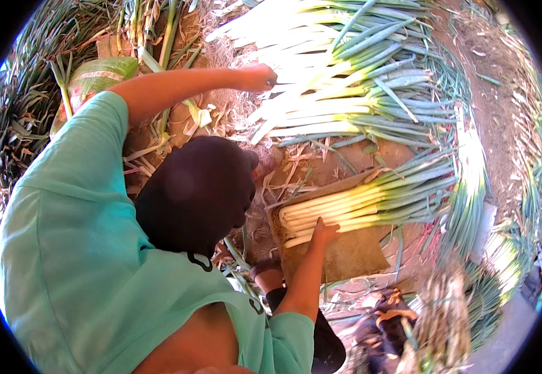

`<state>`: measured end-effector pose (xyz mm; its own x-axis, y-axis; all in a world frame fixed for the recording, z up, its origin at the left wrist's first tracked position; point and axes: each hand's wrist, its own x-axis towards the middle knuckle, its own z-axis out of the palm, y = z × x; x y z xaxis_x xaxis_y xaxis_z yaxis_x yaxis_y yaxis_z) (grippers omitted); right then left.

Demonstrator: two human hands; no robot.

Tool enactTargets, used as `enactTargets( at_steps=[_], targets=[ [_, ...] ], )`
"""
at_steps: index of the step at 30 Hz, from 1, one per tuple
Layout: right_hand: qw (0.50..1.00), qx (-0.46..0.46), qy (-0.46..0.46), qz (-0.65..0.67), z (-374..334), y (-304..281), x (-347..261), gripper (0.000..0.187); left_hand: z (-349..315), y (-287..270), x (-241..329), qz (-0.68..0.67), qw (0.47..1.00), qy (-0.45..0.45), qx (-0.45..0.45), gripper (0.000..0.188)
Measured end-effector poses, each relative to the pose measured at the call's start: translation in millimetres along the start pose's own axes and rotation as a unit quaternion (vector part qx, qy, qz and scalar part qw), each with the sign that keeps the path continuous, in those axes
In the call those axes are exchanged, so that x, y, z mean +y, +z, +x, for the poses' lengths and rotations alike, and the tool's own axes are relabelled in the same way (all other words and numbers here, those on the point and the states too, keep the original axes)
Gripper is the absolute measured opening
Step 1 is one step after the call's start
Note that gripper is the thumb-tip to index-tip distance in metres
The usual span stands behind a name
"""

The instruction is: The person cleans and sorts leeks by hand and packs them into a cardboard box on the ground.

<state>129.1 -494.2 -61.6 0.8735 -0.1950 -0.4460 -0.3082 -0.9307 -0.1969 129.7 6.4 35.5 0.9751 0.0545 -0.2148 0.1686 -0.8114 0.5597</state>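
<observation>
My left hand [258,77] is closed at the white root end of a green onion, at the left edge of a wide pile of green onions [364,87]. Glare hides part of those white ends. Lower down, a neat bundle of green onions [352,202] lies on a brown mat [358,257], white ends to the left and green leaves to the right. My right hand [325,232] grips the near side of this bundle, thumb across the white stalks. My dark-trousered knee [196,193] rises between my arms.
Dark green leaves [28,100] are heaped at the far left, beside a green wrapped bundle [99,78]. More green onions [467,187] lie right of the mat. A blurred bunch of dry stalks [445,311] stands at lower right, next to dark cloth [383,330]. Leaf scraps litter the soil.
</observation>
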Motion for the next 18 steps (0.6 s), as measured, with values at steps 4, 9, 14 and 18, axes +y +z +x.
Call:
enactTargets(
  at_steps=[4, 9, 14, 18],
  targets=[
    [0.999, -0.033, -0.009, -0.016, 3, -12, -12, 0.068, 57, 45, 29, -0.065, 0.993, 0.004, 0.095, 0.01],
    [0.999, -0.03, -0.007, -0.035, -1, -14, -18, 0.063, 127, 85, 70, 0.117, 0.976, -0.086, 0.161, 0.044],
    [0.997, -0.001, 0.03, -0.067, -5, -17, -25, 0.063, 158, 74, 65, 0.111, 0.989, -0.059, 0.081, 0.042],
    [0.998, 0.005, -0.002, -0.067, 2, -4, -23, 0.064, 150, 60, 15, -0.012, 0.984, -0.081, 0.158, 0.036]
  ],
)
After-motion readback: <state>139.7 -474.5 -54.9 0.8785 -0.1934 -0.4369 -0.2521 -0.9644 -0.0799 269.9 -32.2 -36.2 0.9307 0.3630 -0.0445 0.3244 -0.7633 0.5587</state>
